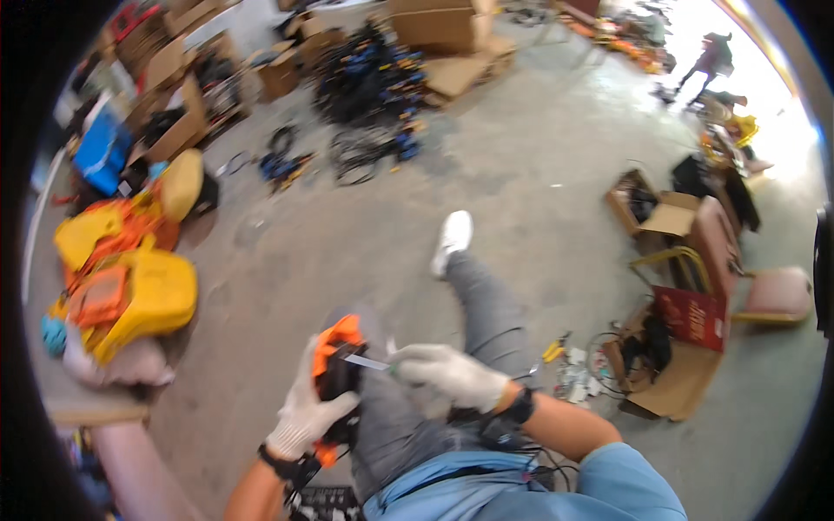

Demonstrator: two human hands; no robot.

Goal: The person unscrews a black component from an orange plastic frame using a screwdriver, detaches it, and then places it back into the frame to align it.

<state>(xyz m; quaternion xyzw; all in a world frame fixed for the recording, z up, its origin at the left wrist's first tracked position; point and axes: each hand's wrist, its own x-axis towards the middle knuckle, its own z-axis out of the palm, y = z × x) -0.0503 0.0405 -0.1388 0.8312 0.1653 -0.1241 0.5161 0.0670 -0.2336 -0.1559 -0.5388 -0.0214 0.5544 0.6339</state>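
My left hand [302,408], in a white knitted glove, is closed round a black and orange object [337,375] over my left thigh. Its exact kind is unclear. In a white glove too, my right hand [450,375] grips a slim tool with a silver blade [368,362]; a little green shows where the fingers close over its handle. The blade reaches left across the upper part of the black and orange object. Whether its tip touches or enters that object cannot be made out.
Yellow and orange plastic parts [148,291] are heaped at left. Black and blue cables [369,78] lie piled ahead. At right are an open cardboard box [682,382], yellow-handled pliers [554,349] and a pink chair [773,293]. Another person [712,61] is far right.
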